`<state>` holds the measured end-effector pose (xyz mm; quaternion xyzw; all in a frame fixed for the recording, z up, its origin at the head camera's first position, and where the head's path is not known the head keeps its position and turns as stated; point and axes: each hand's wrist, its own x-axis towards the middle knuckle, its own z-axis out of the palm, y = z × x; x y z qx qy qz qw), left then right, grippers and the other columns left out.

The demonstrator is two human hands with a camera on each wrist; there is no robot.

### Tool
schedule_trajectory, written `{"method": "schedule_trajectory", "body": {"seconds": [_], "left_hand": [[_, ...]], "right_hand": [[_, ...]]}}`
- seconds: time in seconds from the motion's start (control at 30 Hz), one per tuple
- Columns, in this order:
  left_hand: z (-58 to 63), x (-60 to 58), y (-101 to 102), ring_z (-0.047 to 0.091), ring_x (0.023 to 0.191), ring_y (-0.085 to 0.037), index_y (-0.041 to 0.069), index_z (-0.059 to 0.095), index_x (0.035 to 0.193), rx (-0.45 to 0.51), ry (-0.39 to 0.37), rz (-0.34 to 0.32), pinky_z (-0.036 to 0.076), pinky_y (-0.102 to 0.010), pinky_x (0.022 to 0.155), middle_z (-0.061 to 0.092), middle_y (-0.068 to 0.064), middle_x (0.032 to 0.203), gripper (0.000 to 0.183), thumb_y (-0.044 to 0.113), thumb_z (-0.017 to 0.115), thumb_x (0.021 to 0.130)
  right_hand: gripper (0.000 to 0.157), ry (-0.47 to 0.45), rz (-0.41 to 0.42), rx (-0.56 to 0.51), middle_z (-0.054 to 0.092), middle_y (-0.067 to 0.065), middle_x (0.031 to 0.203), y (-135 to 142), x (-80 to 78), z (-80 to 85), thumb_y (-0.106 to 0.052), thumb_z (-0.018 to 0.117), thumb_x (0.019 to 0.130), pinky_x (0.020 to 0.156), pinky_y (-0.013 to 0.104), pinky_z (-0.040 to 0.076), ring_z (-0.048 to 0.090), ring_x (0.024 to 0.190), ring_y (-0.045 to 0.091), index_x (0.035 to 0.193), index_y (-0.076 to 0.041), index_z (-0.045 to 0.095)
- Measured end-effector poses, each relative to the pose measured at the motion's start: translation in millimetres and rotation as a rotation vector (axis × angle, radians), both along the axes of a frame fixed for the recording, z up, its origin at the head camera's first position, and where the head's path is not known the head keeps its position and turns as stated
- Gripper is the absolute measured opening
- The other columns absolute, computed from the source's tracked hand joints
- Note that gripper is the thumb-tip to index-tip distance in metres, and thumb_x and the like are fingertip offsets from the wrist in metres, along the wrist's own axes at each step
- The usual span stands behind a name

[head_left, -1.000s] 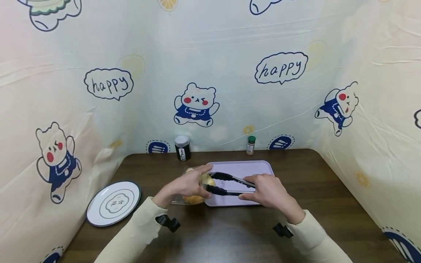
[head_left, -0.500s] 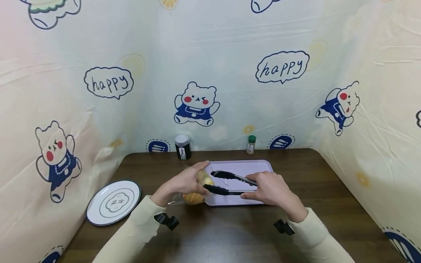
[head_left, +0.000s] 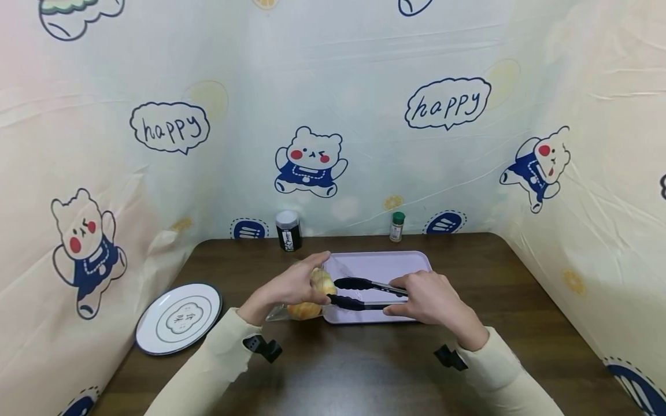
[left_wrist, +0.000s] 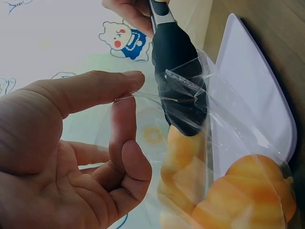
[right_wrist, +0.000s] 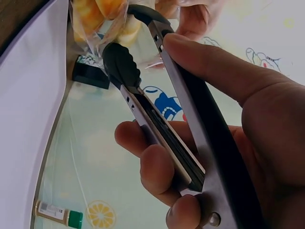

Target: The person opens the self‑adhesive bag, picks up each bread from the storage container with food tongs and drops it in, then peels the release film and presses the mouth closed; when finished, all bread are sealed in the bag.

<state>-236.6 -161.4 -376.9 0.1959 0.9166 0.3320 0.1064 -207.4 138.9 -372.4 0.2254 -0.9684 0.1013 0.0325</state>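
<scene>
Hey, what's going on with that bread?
A person is working at a bag of bread. Their left hand pinches the clear bag with bread inside. Their right hand holds tongs, tips spread apart at the bag. Whether they touch the bread is hard to tell. A purple tray lies beside it.

The left hand [left_wrist: 90, 148] pinches the rim of a clear plastic bag [left_wrist: 255, 136] between thumb and index finger. Golden bread rolls [left_wrist: 240, 198] sit inside, near a rounded corner of the lilac tray [left_wrist: 248, 86], whose long edge borders the brown worktop [left_wrist: 286, 33]. Behind the bag's film show the tongs' black tip [left_wrist: 176, 62]; the right hand [left_wrist: 131, 12] holds their handle.
</scene>
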Motion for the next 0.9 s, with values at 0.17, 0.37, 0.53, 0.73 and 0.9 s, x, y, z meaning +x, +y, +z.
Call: {"method": "schedule_trajectory", "body": {"seconds": [0.17,0.37,0.53,0.73,0.9], "left_hand": [[-1.5,0.3,1.0,0.052,0.127,-0.029,0.020,0.030,0.158,0.019,-0.028,-0.028,0.042,-0.055,0.111,0.026,-0.004,0.166,0.099,0.023,0.086,0.077],[-1.4,3.6,8.3,0.054,0.130,-0.033,0.016,0.027,0.159,0.043,-0.063,-0.098,0.036,-0.055,0.116,0.019,-0.006,0.168,0.099,0.022,0.084,0.079],[-1.1,5.2,12.4,0.031,0.150,-0.030,0.013,0.031,0.157,0.027,-0.037,-0.097,0.030,-0.055,0.120,0.024,-0.006,0.167,0.097,0.022,0.086,0.077],[-0.3,5.0,10.5,0.043,0.141,-0.031,0.016,0.030,0.158,0.020,-0.028,-0.088,0.035,-0.055,0.117,0.023,-0.005,0.167,0.098,0.021,0.086,0.077],[1.1,3.8,6.5,0.051,0.130,-0.034,0.019,0.029,0.158,0.004,-0.017,-0.074,0.039,-0.058,0.113,0.027,-0.007,0.165,0.099,0.022,0.086,0.077]], "right_hand": [[0.054,0.048,0.002,-0.005,0.077,0.005,0.106,-2.1,0.6,-2.1,-0.057,0.080,0.075,0.048,0.027,0.043,0.070,0.093,0.023,0.114,-0.020,0.077],[0.053,0.076,0.006,-0.015,0.078,0.004,0.102,-8.9,-1.3,-1.6,-0.057,0.080,0.075,0.047,0.027,0.042,0.070,0.087,0.022,0.114,-0.020,0.077],[0.053,0.084,0.014,-0.006,0.078,0.004,0.100,-13.7,-3.1,-3.1,-0.057,0.080,0.075,0.051,0.029,0.046,0.070,0.084,0.021,0.113,-0.020,0.077],[0.052,0.117,0.035,0.004,0.079,0.004,0.099,-16.4,-2.6,-5.3,-0.055,0.081,0.075,0.062,0.036,0.054,0.072,0.086,0.022,0.112,-0.018,0.078],[0.055,0.102,0.032,-0.006,0.078,0.005,0.106,-12.9,-0.6,-3.2,-0.057,0.080,0.075,0.058,0.034,0.053,0.072,0.093,0.024,0.114,-0.019,0.077]]}}
